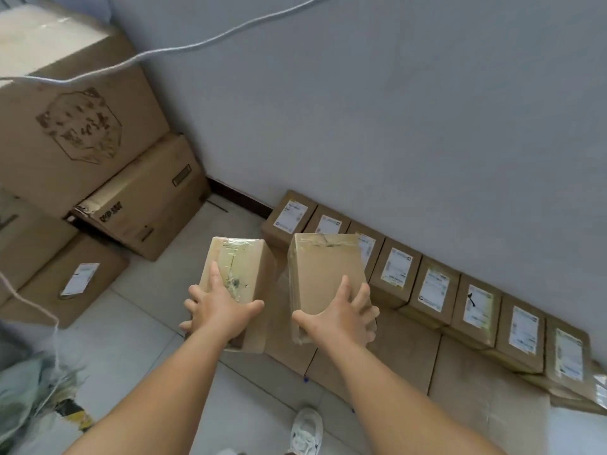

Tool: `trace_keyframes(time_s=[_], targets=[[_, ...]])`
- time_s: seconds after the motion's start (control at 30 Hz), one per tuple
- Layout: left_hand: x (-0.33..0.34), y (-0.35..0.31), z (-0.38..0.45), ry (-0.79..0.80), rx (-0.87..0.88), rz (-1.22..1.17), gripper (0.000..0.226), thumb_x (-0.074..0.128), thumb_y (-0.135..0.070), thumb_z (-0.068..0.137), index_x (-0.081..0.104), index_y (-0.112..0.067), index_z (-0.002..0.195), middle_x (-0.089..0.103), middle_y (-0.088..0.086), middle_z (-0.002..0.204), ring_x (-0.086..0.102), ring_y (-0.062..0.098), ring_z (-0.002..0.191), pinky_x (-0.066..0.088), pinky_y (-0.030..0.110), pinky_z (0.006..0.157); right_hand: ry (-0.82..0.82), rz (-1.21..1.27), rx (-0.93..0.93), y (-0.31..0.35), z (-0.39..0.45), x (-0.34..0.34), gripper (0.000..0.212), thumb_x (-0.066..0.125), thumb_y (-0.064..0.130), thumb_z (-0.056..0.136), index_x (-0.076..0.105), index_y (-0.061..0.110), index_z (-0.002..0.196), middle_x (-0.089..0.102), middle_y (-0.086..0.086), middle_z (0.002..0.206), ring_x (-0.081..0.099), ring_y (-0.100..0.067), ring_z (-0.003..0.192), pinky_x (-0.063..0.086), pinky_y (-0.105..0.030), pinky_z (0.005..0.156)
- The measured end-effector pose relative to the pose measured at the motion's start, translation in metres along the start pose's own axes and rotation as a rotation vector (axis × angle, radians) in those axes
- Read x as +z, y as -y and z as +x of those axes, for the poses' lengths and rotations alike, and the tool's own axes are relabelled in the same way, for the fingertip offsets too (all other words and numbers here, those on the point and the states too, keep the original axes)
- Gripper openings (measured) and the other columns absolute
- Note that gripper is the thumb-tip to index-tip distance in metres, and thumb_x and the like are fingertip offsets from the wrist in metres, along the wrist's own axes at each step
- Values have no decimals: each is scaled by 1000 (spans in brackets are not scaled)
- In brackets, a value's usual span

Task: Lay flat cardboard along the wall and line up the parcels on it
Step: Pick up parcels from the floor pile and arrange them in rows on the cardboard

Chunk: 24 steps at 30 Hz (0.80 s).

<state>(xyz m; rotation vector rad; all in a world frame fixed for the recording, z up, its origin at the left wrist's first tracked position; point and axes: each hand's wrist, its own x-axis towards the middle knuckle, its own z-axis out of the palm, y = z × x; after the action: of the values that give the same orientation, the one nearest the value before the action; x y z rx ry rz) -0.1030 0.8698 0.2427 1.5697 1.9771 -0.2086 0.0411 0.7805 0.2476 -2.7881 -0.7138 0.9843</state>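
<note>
— Left hand [219, 309]?
— Gripping one small parcel [237, 276], fingers curled round its near end.
— Right hand [341, 315]?
— Clutching a second parcel [323, 272], both held above flat cardboard [394, 349].
— Beyond?
— Row of labelled parcels [427, 290] lined along the wall [394, 110].

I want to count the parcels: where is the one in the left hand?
In the head view, the parcel sits centre frame in the left hand, above the floor tiles, left of the other held parcel.

Brown taped parcels [437, 292] bear white labels against a pale grey wall [394, 110].
</note>
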Motion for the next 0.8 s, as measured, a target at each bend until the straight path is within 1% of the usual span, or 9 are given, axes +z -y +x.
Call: trace_keyframes(time_s=[0.13, 0.23, 0.33, 0.43, 0.53, 0.6, 0.7, 0.73, 0.8], targets=[[17, -5, 52, 17, 43, 39, 121, 72, -63, 64, -14, -39, 146, 22, 13, 136, 29, 33, 125, 30, 54, 99, 2, 6, 62, 17, 34, 32, 116, 67, 64, 60, 0, 34, 150, -15, 2, 156, 2, -40, 141, 27, -55, 106], [36, 0, 92, 40, 93, 86, 119, 70, -64, 63, -13, -41, 145, 24, 10, 134, 30, 31, 124, 32, 53, 98, 23, 37, 142, 26, 56, 62, 117, 68, 65, 59, 1, 34, 150, -14, 2, 156, 3, -39, 142, 27, -53, 106], [58, 12, 129, 100, 124, 149, 117, 69, -66, 63, -9, -40, 146, 23, 8, 137, 30, 28, 126, 33, 50, 98, 65, 101, 211, 32, 73, 98, 116, 67, 65, 58, 3, 34, 150, -13, 3, 156, 8, -37, 140, 29, -52, 107], [78, 18, 162, 125, 128, 191, 117, 70, -66, 63, -6, -38, 147, 24, 7, 139, 29, 28, 128, 33, 50, 99, 111, 206, 293, 37, 92, 132, 115, 69, 62, 58, 4, 34, 150, -10, 5, 157, 11, -35, 141, 31, -51, 107], [96, 19, 196, 92, 159, 228, 116, 71, -65, 62, -5, -37, 146, 25, 8, 136, 30, 29, 127, 33, 52, 98, 116, 372, 343, 39, 117, 162, 113, 70, 59, 57, 9, 34, 149, -3, 5, 157, 15, -34, 141, 34, -49, 105], [107, 17, 217, 63, 192, 277, 117, 70, -66, 62, -6, -37, 146, 25, 9, 134, 31, 30, 125, 34, 52, 97, 120, 492, 337, 38, 137, 180, 111, 70, 58, 57, 13, 34, 149, 3, 6, 155, 21, -33, 139, 34, -47, 106], [125, 14, 243, 26, 234, 364, 117, 69, -67, 64, -6, -35, 147, 25, 10, 134, 31, 30, 123, 33, 51, 96, 145, 659, 265, 32, 163, 199, 110, 70, 58, 55, 17, 34, 148, 11, 8, 152, 30, -27, 136, 33, -44, 108], [130, 12, 249, 15, 241, 374, 116, 70, -66, 65, -5, -34, 148, 24, 11, 135, 31, 31, 124, 33, 51, 96, 146, 700, 235, 30, 170, 202, 106, 72, 56, 59, 19, 32, 148, 14, 7, 152, 33, -24, 134, 33, -40, 107], [143, 8, 259, 3, 238, 368, 116, 70, -65, 66, -7, -34, 148, 23, 13, 138, 29, 33, 126, 32, 53, 98, 149, 775, 178, 24, 184, 212, 93, 72, 47, 72, 24, 29, 149, 21, 6, 149, 38, -16, 124, 32, -30, 97]])
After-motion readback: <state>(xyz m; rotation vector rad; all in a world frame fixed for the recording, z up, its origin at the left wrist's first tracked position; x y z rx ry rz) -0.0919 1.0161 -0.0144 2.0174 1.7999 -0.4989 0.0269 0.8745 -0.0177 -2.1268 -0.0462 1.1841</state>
